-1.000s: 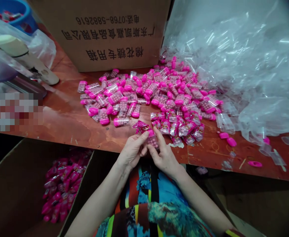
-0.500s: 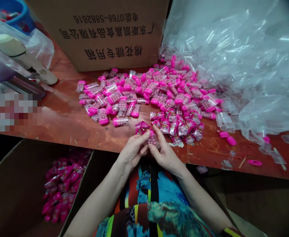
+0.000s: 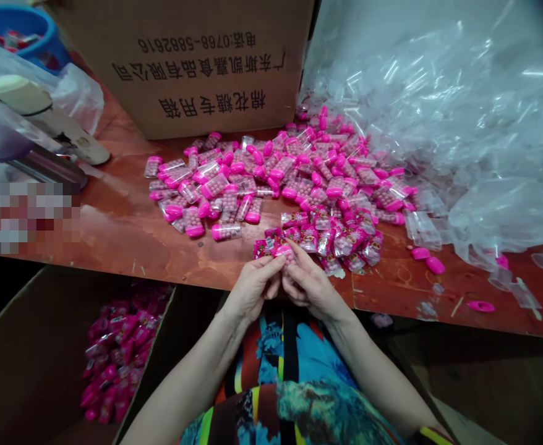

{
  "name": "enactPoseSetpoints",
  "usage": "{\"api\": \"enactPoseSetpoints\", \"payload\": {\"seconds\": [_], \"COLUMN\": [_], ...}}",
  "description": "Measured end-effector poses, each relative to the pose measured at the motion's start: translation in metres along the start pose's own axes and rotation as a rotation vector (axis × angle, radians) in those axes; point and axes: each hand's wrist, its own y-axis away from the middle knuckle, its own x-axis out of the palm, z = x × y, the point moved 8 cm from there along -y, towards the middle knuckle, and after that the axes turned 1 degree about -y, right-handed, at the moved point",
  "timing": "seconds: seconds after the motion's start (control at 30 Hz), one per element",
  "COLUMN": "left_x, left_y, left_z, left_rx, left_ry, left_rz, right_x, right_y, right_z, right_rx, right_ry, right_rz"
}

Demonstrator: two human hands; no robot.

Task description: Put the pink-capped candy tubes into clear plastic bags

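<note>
- Nearest, a person's lap in smooth cloth printed blue, black, orange and yellow; both bare forearms reach over it.
- The left hand (image 3: pixel 255 285) and right hand (image 3: pixel 309 281) meet at the table's near edge, fingers closed, thumbs and fingertips pinching one bottle (image 3: pixel 284 251) between them.
- The bottle is clear plastic with a glossy pink cap and small, round pink balls; the fingers hide much of it. A crinkly, printed pink wrapper (image 3: pixel 263 247) lies just beyond the left fingertips.
- Compared with half a second ago, the right fingers have curled in, fewer balls show, and the wrapper's barcode has come into view.
- Below the table, near left, an open cardboard box (image 3: pixel 18 346) holds shiny pink packets (image 3: pixel 114 364).
- The table (image 3: pixel 169 250) is scuffed red-brown wood. Its straight near edge passes by the hands; bare wood stretches left of them, and a strip on the right carries loose oval caps (image 3: pixel 435 265).
- Just beyond the right hand, a cluster of crinkled, filled sachets (image 3: pixel 346 238).
- Farther, a wide heap of flat-sided bottles (image 3: pixel 253 173).
- Far right, billowing clear plastic (image 3: pixel 438 111).
- Far left, a pale flask (image 3: pixel 70 133) lies tilted, near a round blue basket (image 3: pixel 34 37).
- Far centre, a brown carton (image 3: pixel 192 68) with upside-down print.
</note>
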Motion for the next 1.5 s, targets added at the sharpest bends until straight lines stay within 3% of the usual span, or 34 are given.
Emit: {"api": "enactPoseSetpoints", "payload": {"seconds": [0.3, 0.43, 0.5, 0.57, 0.73, 0.87, 1.0, 1.3, 1.37, 1.5], "left_x": [-0.006, -0.011, -0.014, -0.012, -0.005, -0.009, -0.009, -0.013, -0.011, -0.006], "left_y": [-0.006, -0.01, -0.009, -0.008, -0.004, -0.001, 0.001, -0.005, -0.005, -0.003], "left_z": [0.006, 0.007, 0.006, 0.005, 0.005, 0.005, 0.001, 0.009, 0.008, 0.007], "left_rx": [-0.029, -0.001, 0.011, 0.013, 0.016, -0.001, -0.012, -0.004, 0.0, -0.023], "left_ry": [0.132, 0.176, 0.169, 0.152, 0.092, 0.046, 0.053, 0.118, 0.135, 0.162], "left_rz": [-0.011, -0.143, -0.198, -0.176, -0.007, 0.001, -0.006, -0.185, -0.158, -0.014], "right_x": [-0.005, -0.004, -0.004, -0.004, 0.001, 0.004, -0.005, -0.009, -0.009, -0.007], "right_y": [0.003, 0.007, 0.008, 0.008, 0.007, 0.003, 0.002, 0.013, 0.012, 0.009], "right_z": [0.007, 0.017, 0.017, 0.014, -0.002, -0.01, -0.005, 0.017, 0.014, 0.002], "right_rx": [-0.082, -0.136, -0.153, -0.176, -0.176, -0.074, -0.038, -0.138, -0.142, -0.111], "right_ry": [0.41, 0.86, 0.949, 0.841, 0.325, 0.109, 0.148, 0.887, 0.817, 0.374], "right_rz": [-0.071, -0.167, -0.195, -0.181, -0.106, -0.053, -0.074, -0.264, -0.259, -0.154]}}
